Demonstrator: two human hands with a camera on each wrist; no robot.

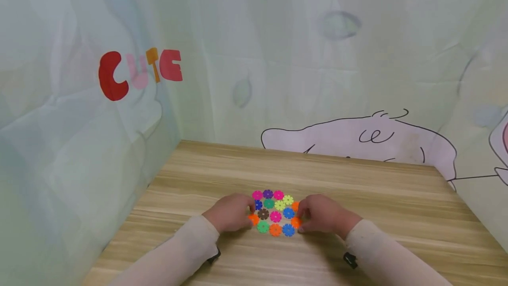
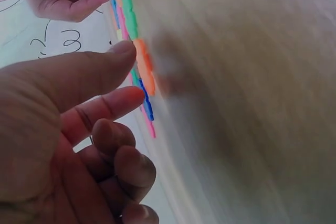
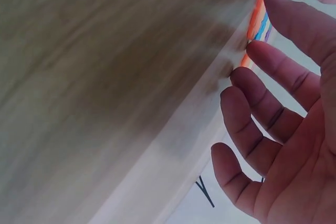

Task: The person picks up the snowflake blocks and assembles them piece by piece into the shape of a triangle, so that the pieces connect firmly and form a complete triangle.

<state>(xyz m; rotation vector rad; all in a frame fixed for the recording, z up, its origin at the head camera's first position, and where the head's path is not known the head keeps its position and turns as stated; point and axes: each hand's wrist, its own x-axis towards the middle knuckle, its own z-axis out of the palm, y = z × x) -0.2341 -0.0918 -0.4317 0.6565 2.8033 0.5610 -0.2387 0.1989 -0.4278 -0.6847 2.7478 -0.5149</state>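
Colourful notched plastic discs (image 1: 275, 216), of the snowflake building kind, lie flat in close rows on the wooden table. At the left side my left hand (image 1: 232, 212) has thumb and forefinger by an orange disc (image 2: 144, 66), with a dark blue disc (image 2: 146, 100) beside the forefinger. My right hand (image 1: 323, 215) is at the opposite side, thumb and forefinger against the edge by the orange discs (image 1: 295, 223). Its fingers (image 3: 265, 103) are loosely bent and spread in the right wrist view. Neither hand visibly grips a disc. Some discs are partly hidden behind the fingers.
The wood-grain table (image 1: 222, 167) runs back to a pale printed cloth wall (image 1: 285, 78). Another cloth side with the word CUTE (image 1: 115, 76) rises on the left. Dark straps show at both wrists.
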